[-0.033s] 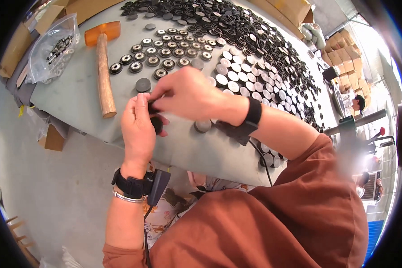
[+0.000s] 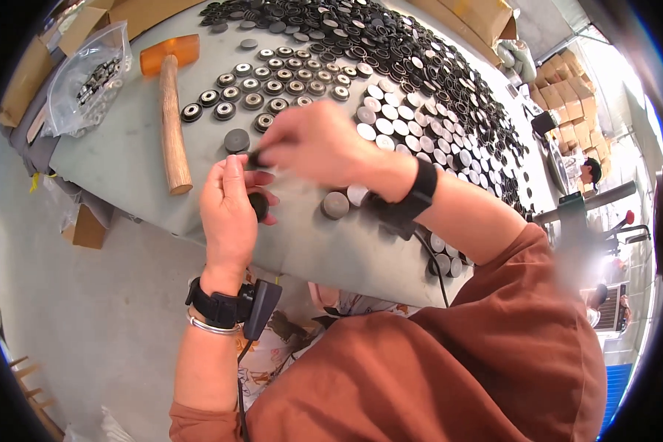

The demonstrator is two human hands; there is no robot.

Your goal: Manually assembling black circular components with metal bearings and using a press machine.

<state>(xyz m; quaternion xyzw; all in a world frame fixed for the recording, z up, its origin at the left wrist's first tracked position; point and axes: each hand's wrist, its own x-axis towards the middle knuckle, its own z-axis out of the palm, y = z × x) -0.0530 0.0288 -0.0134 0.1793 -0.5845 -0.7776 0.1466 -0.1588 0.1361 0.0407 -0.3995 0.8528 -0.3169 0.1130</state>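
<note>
- Two bare hands meet just right of the mallet [image 2: 171, 110]. The left hand [image 2: 227, 202], nearest its handle end, curls its fingers around a dark round piece [image 2: 258, 206].
- The right hand [image 2: 313, 144], farther right of the mallet, is blurred, its fingers drawn together at a small dark piece [image 2: 254, 158] beside the left thumb; whether they grip it, I cannot tell.
- One dark disc [image 2: 237, 140] lies on the table [image 2: 125, 147] just right of the mallet's handle; a grey-topped disc [image 2: 335, 205] lies well to the handle's right.
- Black ringed pieces [image 2: 253, 101] with metal centres stand in loose rows right of the mallet.
- Many pale-topped discs [image 2: 423, 144] cluster farther right of it, with a heap of black parts [image 2: 376, 37] spread beyond them.
- Left of the mallet, a clear plastic bag [image 2: 88, 85] holds small metal parts.
- Far right of the mallet are stacked cardboard boxes [image 2: 567, 96]. Any marking on these boxes, the bag or the discs is too small to read.
</note>
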